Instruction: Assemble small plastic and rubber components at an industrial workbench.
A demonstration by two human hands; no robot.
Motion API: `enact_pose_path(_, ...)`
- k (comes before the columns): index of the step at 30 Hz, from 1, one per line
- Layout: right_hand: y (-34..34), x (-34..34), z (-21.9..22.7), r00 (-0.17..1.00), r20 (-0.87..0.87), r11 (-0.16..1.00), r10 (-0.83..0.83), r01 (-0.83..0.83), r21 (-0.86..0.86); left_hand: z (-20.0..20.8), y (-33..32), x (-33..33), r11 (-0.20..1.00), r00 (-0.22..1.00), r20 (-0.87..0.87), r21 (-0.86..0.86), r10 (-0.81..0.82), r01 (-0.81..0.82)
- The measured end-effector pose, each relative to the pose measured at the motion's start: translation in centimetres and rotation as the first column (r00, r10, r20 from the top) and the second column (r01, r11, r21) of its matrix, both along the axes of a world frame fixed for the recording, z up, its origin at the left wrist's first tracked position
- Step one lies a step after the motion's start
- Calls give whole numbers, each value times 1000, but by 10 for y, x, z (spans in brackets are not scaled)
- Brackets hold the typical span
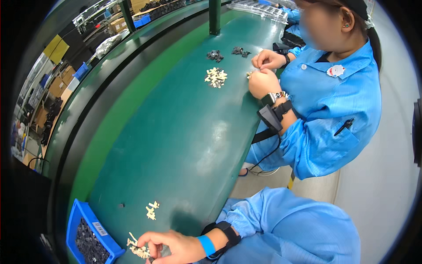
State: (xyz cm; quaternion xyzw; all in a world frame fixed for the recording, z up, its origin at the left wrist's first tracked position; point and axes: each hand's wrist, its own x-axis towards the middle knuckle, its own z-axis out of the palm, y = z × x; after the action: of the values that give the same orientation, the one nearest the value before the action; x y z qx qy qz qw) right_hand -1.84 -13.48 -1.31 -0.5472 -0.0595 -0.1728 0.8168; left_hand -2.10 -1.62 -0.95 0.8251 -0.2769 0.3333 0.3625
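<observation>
My right hand [173, 247] reaches in from the lower right, a blue band and a black strap round its wrist. Its fingers are bent into a pinch, and a small dark piece [151, 259] shows at the fingertips, partly cut off by the lower rim. Just beyond the fingers lies a loose pile of cream-coloured strips [140, 251]. A smaller group of the same pale strips [152, 211] is farther up the table. To the left stands a blue bin [100, 235] holding many small black parts [90, 242]. My left hand is out of the picture.
Across the green table [176, 145], a co-worker in blue [325, 119] holds both hands together near the edge. Near them are a cream-and-dark pile [215, 78] and dark part heaps [215, 56]. One small dark piece [121, 205] lies beyond the bin. A green post [214, 17] rises at the back.
</observation>
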Motion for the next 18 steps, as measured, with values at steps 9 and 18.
enact_pose_path(9, -137, 12, 6, 731, 58, 734, -680, 678, 48, 6, 9, 7, 941, 880, -450, -337, -151, -11)
enact_pose_path(18, -215, 7, -18, 416, 177, 419, -892, 908, -23, 17, 22, 11, 609, 319, -651, -759, -689, -231)
